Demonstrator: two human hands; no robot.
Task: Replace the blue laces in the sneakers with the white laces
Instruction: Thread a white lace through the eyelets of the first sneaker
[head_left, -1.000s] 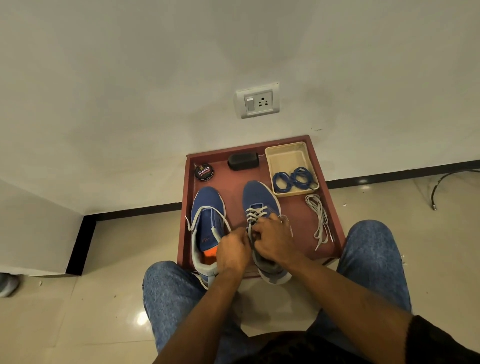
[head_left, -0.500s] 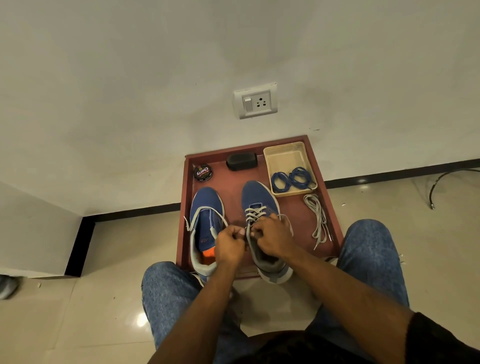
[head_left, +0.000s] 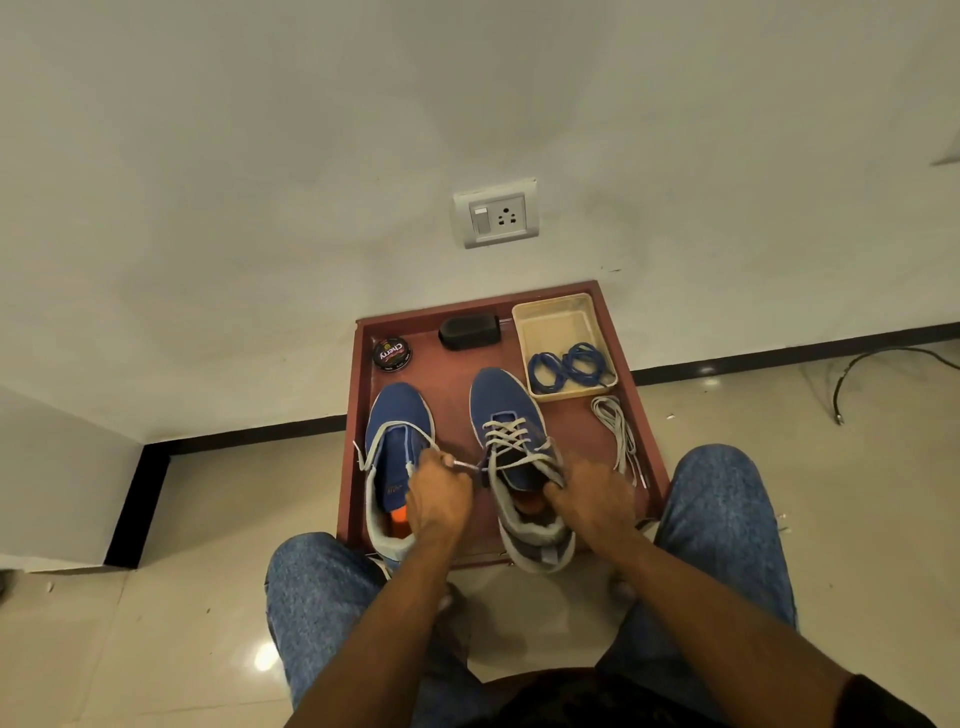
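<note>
A red tray (head_left: 613, 441) sits on the floor against the wall, and everything is placed within it. The right sneaker (head_left: 511, 441) lies at its centre, laced partway with a white lace (head_left: 506, 436). The left hand (head_left: 439, 493) pinches one end of that lace, drawn taut sideways from the eyelets. The right hand (head_left: 589, 493) grips the sneaker's right side near the collar, fingers curled on it. The left sneaker (head_left: 395, 447) lies along the tray's left side, unlaced, partly under the left hand. A beige dish (head_left: 550, 322) in the tray's far right corner holds the coiled blue laces (head_left: 569, 364). Just near of the dish, a spare white lace (head_left: 618, 431) lies bundled. A polish tin (head_left: 392, 354) and a black brush (head_left: 469, 331) rest along the tray's far edge
</note>
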